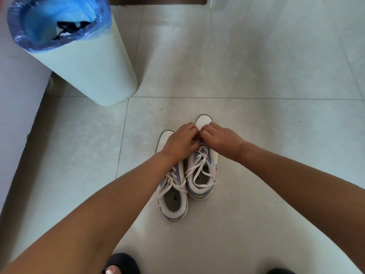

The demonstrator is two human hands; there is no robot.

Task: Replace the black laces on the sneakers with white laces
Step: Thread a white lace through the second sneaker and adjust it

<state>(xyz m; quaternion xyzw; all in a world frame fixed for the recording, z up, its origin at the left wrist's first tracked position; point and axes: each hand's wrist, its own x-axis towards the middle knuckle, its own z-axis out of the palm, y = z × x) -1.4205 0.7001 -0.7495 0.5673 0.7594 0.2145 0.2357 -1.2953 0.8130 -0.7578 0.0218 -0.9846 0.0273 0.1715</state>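
Hands, left (180, 143) and right (221, 140), pinch white laces (199, 167) over the right-side sneaker (203, 186) (black laces (70, 28) binned beyond).

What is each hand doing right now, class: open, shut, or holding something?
Left hand: fingers curled, pinching the white lace of the right-side sneaker.
Right hand: fingers curled, apparently pinching the same lace.

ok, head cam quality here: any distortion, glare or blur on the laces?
Head view: wide-angle bends the bin and floor-tile seams; soft daylight sheen on the tiles, no hard glare; white laces readable, slightly soft; both hands hide the knot area.
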